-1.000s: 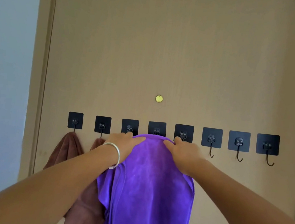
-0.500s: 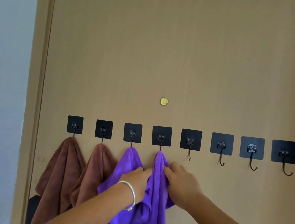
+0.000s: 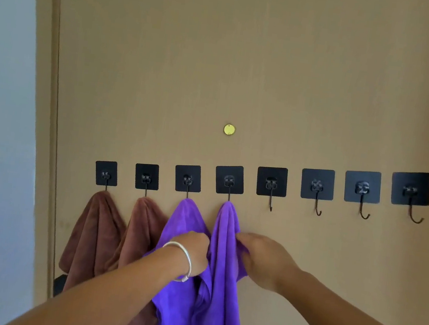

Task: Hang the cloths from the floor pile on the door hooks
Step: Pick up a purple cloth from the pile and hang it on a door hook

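A row of black square hooks crosses the tan door (image 3: 272, 75). A brown cloth (image 3: 91, 231) hangs from the first hook (image 3: 106, 173), another brown cloth (image 3: 140, 231) from the second. A purple cloth (image 3: 184, 220) hangs from the third hook (image 3: 188, 178). A second purple cloth (image 3: 226, 234) hangs from the fourth hook (image 3: 229, 180). My left hand (image 3: 191, 254), with a silver bangle, grips purple fabric between the two purple cloths. My right hand (image 3: 263, 260) pinches the right edge of the fourth-hook cloth. The floor pile is out of view.
Several bare hooks follow to the right, starting with the fifth hook (image 3: 272, 183) and ending at the last hook (image 3: 411, 190). A small brass disc (image 3: 229, 129) sits above the row. The door frame (image 3: 49, 115) and a pale wall (image 3: 1, 109) lie to the left.
A second ago both hands held the purple cloth's top edge up at the hooks. It now hangs from the fourth hook, and my hands have slid down to its middle.
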Motion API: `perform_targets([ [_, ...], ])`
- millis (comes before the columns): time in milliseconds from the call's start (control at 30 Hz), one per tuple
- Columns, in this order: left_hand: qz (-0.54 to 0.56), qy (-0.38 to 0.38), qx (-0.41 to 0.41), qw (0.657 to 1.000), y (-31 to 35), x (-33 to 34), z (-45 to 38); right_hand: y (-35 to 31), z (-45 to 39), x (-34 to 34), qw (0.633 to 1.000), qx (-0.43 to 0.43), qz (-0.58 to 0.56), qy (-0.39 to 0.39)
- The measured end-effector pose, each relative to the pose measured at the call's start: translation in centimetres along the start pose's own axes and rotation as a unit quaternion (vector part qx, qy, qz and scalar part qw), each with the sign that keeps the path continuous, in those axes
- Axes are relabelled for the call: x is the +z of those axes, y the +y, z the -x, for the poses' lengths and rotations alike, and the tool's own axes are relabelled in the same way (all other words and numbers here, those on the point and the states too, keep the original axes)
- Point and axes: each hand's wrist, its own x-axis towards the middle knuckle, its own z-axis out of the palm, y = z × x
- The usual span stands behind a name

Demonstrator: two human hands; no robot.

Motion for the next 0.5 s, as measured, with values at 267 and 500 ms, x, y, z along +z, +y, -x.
perform_targets([
  [267,-0.021,0.348,0.179,0.92,3.4,-6.3,-0.7,2.4,4.4,-6.5,0.979,0.012,0.177,0.104],
  [500,-0.017,0.338,0.319,0.885,9.0,-5.8,-3.5,6.2,11.1,-11.8,0.924,0.194,0.317,0.091],
])
